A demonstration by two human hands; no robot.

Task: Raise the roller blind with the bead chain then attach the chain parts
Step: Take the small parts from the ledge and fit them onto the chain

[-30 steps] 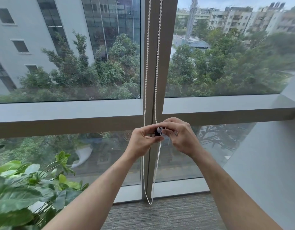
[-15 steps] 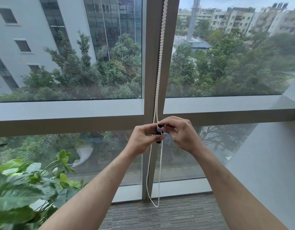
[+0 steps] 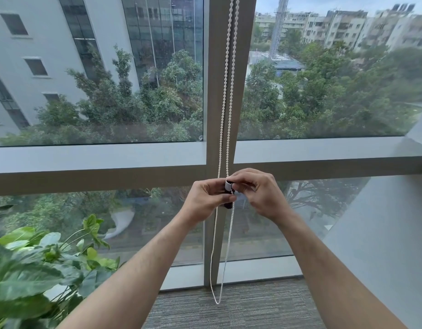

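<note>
We face a large window [image 3: 98, 91] divided by a grey mullion [image 3: 213, 103] and transom [image 3: 98, 172]. Daylight enters. Grey striped carpet [image 3: 240, 309] covers the floor; a leafy plant [image 3: 34, 276] stands lower left.

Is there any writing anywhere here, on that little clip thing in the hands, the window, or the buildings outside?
None can be read.
The small white and black clip that the left hand and right hand pinch on the bead chain: no print shows.
A small round mark at the lower corner of the left window pane: too small to read.
The buildings outside: no legible signs.
</note>
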